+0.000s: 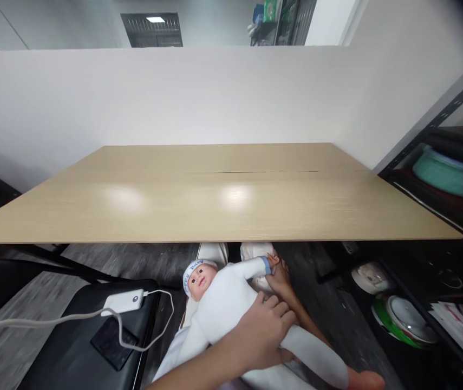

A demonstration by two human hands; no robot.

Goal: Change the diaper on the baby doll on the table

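A baby doll (225, 303) in a white suit with blue cuffs and a printed white cap lies on its back across the lap, below the table edge. Its head points to the left and a bare foot to the lower right. My left hand (266, 330) is closed around the doll's lower body near the hip, fingers curled over the white cloth. Beside the doll's outstretched hand, my right hand (280, 280) has bent fingers, partly hidden; what they grip is unclear. Right by it is a white bundle (258, 250) with a faint pattern, partly covered by the doll's arm.
A wooden table (215, 206) spans the view ahead. On the left, a black chair (77, 346) bears a white power bank (123, 302) with a cable and a dark phone (113, 342). Dark shelves at right hold a teal basin (450, 173) and a lidded pot (408, 318).
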